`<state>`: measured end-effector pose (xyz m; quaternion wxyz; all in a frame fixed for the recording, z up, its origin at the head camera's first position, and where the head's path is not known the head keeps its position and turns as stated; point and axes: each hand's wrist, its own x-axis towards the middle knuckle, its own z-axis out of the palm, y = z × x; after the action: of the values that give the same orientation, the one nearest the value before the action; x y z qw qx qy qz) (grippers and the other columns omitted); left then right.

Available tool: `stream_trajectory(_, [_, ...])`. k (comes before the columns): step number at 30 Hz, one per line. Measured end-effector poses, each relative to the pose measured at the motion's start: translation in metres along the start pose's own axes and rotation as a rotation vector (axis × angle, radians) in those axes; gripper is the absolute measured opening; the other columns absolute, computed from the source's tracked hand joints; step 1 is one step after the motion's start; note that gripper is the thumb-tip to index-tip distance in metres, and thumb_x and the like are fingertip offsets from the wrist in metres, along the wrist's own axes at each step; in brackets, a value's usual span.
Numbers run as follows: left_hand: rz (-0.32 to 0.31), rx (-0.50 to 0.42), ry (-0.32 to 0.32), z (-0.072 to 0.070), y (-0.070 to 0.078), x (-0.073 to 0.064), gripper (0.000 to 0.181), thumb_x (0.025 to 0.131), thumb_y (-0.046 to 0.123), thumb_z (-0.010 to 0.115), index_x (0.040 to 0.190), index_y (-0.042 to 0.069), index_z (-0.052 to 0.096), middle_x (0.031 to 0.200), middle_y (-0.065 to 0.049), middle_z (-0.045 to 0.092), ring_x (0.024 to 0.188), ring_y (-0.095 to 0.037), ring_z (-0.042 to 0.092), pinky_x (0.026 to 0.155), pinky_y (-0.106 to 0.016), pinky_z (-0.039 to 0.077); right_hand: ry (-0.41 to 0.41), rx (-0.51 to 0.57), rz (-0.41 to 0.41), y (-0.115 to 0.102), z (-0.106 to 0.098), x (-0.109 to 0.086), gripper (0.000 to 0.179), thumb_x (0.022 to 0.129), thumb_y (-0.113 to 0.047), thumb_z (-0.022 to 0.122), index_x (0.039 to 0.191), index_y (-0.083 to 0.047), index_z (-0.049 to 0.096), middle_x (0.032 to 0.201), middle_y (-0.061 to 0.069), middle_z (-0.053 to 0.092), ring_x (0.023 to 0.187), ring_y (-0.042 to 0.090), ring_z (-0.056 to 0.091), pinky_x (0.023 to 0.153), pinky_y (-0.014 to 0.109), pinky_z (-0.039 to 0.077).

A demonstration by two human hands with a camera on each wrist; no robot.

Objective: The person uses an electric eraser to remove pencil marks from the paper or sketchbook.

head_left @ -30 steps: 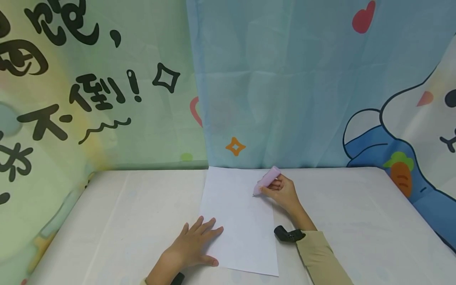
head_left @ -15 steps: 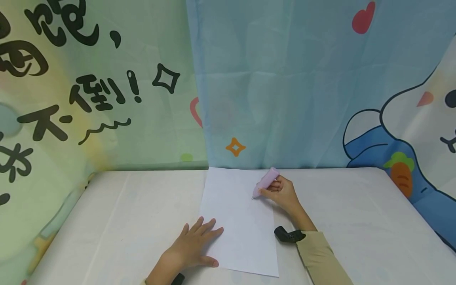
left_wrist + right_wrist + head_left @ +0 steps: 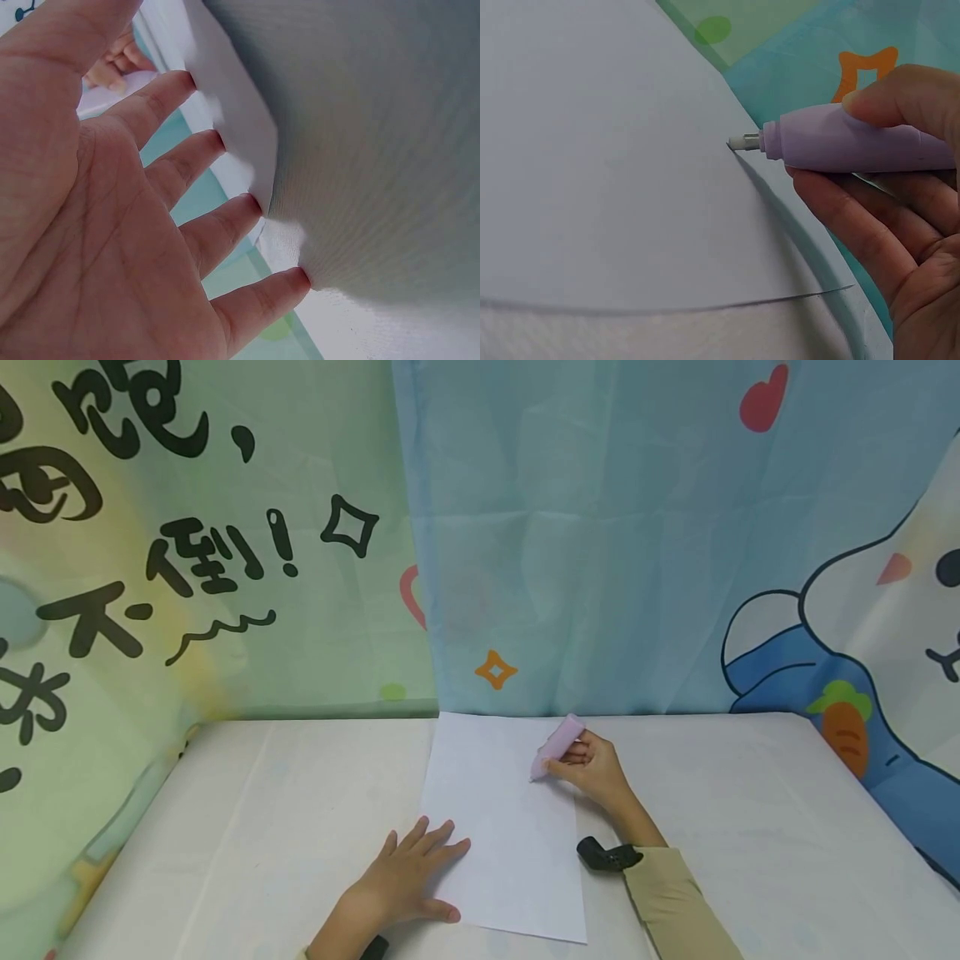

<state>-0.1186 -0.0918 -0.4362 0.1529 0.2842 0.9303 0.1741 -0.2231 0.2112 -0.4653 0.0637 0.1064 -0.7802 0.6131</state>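
A sheet of white paper (image 3: 495,860) lies flat on the table. My right hand (image 3: 596,768) grips a light purple electric eraser (image 3: 557,748), thumb on one side and fingers on the other. In the right wrist view, the electric eraser (image 3: 855,139) has a small white tip in a metal collar, and that tip touches the paper (image 3: 615,165). With fingers spread, my left hand (image 3: 408,877) rests across the paper's lower left edge. In the left wrist view, several fingertips of the left hand (image 3: 112,217) press on the paper (image 3: 240,112) and the cloth beside it.
A white cloth covers the table (image 3: 300,802). Behind its far edge hangs a printed backdrop (image 3: 570,543) with cartoon figures and lettering. A black wrist device (image 3: 609,853) sits beside the right sleeve (image 3: 675,893).
My right hand has moved the electric eraser slightly toward me and to the left along the paper. The left hand stays in the same place.
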Motion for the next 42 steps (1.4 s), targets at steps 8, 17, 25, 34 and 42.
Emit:
stream_trajectory(8, [0.004,0.003,0.005,-0.0001,0.0004,-0.0004,0.082,0.076,0.045,0.078,0.147,0.02,0.045,0.156,-0.01,0.036,0.144,-0.04,0.026,0.109,-0.069,0.023,0.046,0.019,0.029,-0.0002,0.0011,0.0011,0.038,0.077,0.012,0.072,0.109,0.02,0.053,0.096,0.034,0.066,0.072,-0.001,0.064,0.065,0.015,0.054])
stream_trajectory(17, [0.002,0.006,0.005,-0.0006,0.0005,-0.0004,0.081,0.076,0.044,0.078,0.147,0.021,0.045,0.156,-0.009,0.036,0.144,-0.04,0.026,0.109,-0.068,0.024,0.043,0.001,0.031,0.0007,0.0018,0.0018,0.039,0.077,0.012,0.072,0.109,0.02,0.053,0.096,0.035,0.066,0.071,-0.002,0.063,0.065,0.014,0.053])
stream_trajectory(25, [0.0,0.001,-0.001,-0.0009,0.0009,-0.0006,0.082,0.076,0.045,0.077,0.147,0.021,0.044,0.156,-0.009,0.035,0.145,-0.04,0.025,0.109,-0.069,0.023,0.021,0.008,0.023,0.0004,0.0016,0.001,0.039,0.077,0.013,0.072,0.11,0.021,0.052,0.097,0.036,0.066,0.072,-0.002,0.063,0.066,0.014,0.053])
stream_trajectory(34, [0.006,-0.012,0.001,-0.0019,0.0012,-0.0011,0.082,0.076,0.044,0.077,0.147,0.02,0.044,0.156,-0.01,0.035,0.145,-0.04,0.024,0.109,-0.069,0.022,-0.005,0.025,0.022,0.0009,-0.0002,0.0005,0.04,0.078,0.011,0.071,0.111,0.022,0.051,0.097,0.034,0.067,0.073,0.0,0.064,0.066,0.016,0.054])
stream_trajectory(42, [-0.001,-0.011,-0.001,-0.0005,0.0007,-0.0006,0.082,0.076,0.044,0.078,0.147,0.02,0.045,0.156,-0.01,0.036,0.145,-0.04,0.025,0.109,-0.069,0.022,-0.023,0.017,-0.02,0.0002,0.0003,-0.0013,0.038,0.077,0.012,0.072,0.109,0.021,0.053,0.096,0.037,0.066,0.074,0.0,0.065,0.067,0.015,0.054])
